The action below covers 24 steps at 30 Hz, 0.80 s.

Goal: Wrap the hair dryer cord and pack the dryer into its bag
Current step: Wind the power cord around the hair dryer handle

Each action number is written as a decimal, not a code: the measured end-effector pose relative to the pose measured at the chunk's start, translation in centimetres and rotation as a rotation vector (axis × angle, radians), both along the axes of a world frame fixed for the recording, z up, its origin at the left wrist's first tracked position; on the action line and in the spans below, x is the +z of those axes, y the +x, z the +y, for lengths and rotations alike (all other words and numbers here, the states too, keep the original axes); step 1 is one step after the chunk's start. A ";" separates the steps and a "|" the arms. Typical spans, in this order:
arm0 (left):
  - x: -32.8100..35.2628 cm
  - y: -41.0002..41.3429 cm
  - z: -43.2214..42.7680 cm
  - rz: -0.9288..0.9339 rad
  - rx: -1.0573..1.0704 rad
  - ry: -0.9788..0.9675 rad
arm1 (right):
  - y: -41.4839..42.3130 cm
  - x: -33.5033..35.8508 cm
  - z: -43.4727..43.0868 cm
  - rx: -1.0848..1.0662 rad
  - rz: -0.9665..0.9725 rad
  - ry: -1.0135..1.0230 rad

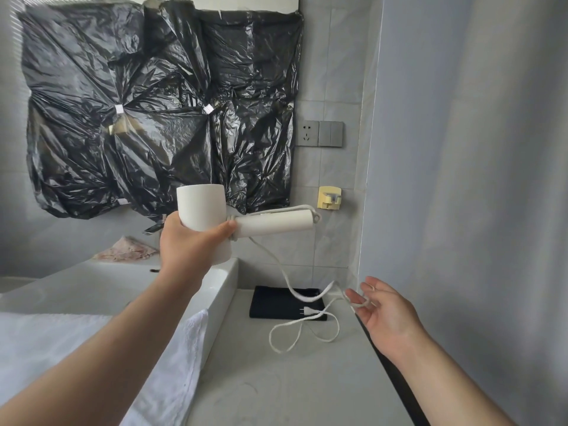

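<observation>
The white hair dryer [203,210] is held up in the air at the middle of the frame, above the right corner of the sink [222,282]. Its barrel stands upright and its handle points to the right. The left hand [187,241] holds it, grip clamped round the barrel, with the thumb lying at the joint where the handle starts.

The white cord [285,278] leaves the far end of the handle, runs back along the handle's top and turns round its base beside the thumb. From there it hangs down to the right, sags over the black bag [270,305] and rises to the right hand [384,312]. That hand is at the right of the frame, palm up, its grip apart with the fingers relaxed. The cord is hooked over one of its fingertips. The rest of the cord lies in a loose loop on the grey tabletop [276,379], and the plug [304,311] rests on the bag.

The bag lies flat on the tabletop near the tiled wall, just right of the sink. A white towel [172,364] hangs over the sink's near edge at lower left. Crumpled black plastic sheeting [153,103] covers the upper left of the frame. To its right on the tiles are a wall socket [306,133], a grey switch [331,133] and, lower, a yellow hook [329,197]. A pinkish cloth [126,249] lies behind the sink.
</observation>
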State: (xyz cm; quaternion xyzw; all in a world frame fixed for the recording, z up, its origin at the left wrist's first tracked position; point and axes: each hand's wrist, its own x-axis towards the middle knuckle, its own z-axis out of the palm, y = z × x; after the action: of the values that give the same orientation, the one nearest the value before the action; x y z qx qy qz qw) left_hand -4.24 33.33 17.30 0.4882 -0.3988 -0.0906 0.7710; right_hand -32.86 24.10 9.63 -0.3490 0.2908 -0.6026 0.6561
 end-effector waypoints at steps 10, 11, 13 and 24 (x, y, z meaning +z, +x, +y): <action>0.8 0.1 0.4 0.025 0.015 -0.038 | -0.4 -3.8 0.6 0.009 0.678 0.069; 0.7 0.1 0.3 0.019 0.009 -0.026 | -0.1 -3.9 1.0 0.086 0.828 0.108; 0.5 -0.2 0.3 -0.007 -0.010 -0.012 | 0.5 -3.8 1.6 0.158 1.169 0.087; -1.2 -5.6 2.4 -0.167 -0.132 0.005 | 9.5 4.0 6.9 0.246 0.571 -0.708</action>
State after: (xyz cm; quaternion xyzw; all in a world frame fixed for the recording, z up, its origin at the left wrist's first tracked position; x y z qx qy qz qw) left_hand -9.85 35.69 16.07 0.4687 -0.4927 -0.1013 0.7261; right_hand -23.34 31.04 13.68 -0.7349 0.1929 -0.4624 0.4571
